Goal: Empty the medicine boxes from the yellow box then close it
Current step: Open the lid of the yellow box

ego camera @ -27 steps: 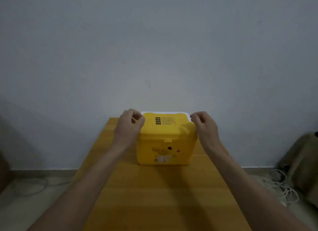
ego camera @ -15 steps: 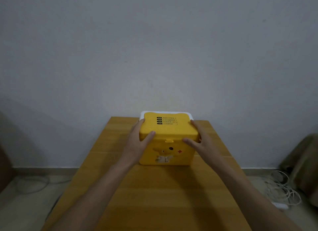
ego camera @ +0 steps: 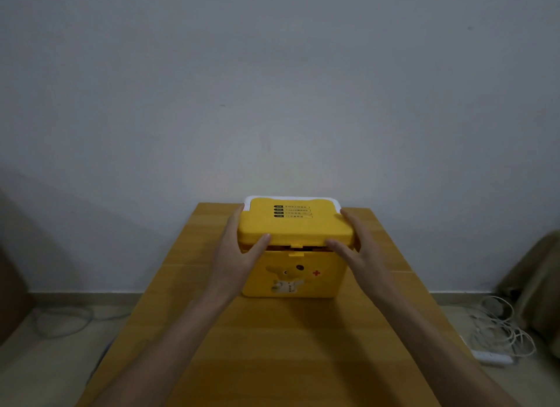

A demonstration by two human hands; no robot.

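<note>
A yellow box (ego camera: 291, 277) with a cartoon animal and a red cross on its front stands at the far end of the wooden table (ego camera: 272, 346). Its yellow lid (ego camera: 295, 227), with black labels on top and a white handle behind, is lifted a little at the front, so a dark gap shows under it. My left hand (ego camera: 239, 255) grips the lid's left side, thumb under the front edge. My right hand (ego camera: 356, 252) grips the right side the same way. The box's contents are hidden.
A grey wall stands right behind the table. White cables and a power strip (ego camera: 492, 358) lie on the floor at the right, beside a dark bag (ego camera: 536, 288). Another cable (ego camera: 60, 318) lies on the floor at the left.
My hands came down from the box's top corners to grip the lid's sides. The lid's front edge has now risen, opening a gap above the box body.
</note>
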